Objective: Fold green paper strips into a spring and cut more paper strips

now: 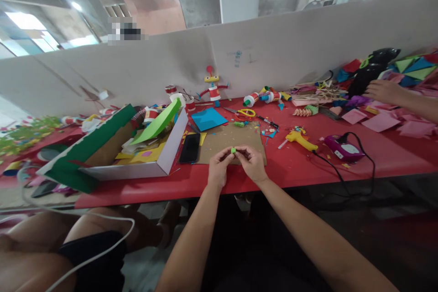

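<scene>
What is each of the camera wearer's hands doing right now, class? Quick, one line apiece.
Left hand: fingertips closed on the small green piece.
Right hand: fingertips closed on the same piece, from the other side.

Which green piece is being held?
The small green piece, pinched between left hand and right hand. The green crinkled strip lies farther back; the large green sheet juts from the box.

Green piece, one: small, bright, rounded in outline; held between the fingertips of left hand and right hand, partly covered.
</scene>
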### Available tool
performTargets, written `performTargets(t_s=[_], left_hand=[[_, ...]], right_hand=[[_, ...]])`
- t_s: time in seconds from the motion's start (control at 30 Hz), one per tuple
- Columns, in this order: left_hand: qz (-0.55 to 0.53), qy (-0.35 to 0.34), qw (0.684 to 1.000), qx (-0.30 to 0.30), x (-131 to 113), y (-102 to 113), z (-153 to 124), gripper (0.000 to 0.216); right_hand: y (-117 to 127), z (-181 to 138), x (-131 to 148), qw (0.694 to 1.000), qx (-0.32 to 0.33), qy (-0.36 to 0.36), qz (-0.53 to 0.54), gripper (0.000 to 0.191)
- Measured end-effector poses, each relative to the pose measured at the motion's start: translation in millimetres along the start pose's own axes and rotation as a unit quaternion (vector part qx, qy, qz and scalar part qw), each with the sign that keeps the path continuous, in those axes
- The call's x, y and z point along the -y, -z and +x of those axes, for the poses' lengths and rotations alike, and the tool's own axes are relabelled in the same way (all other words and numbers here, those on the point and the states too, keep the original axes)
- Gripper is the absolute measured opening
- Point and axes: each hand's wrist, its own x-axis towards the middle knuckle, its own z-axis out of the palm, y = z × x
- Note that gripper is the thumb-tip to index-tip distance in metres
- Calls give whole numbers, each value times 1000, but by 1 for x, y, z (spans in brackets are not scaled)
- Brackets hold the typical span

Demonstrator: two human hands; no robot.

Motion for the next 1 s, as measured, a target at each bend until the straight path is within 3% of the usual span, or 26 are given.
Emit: performTargets(t_s=[0.2,0.63,1.0], left_hand=[[-2,11,1000,5,0,1,0,35],[-67,28,997,-5,-3,2,1,23],[-66,55,996,17,-6,2,-1,22]], right_hand=[[0,1,-1,1000,-3,-11,11,18],[0,0,4,999,34,-19,33,21],[3,4,-4,992,17,-104,76,25]])
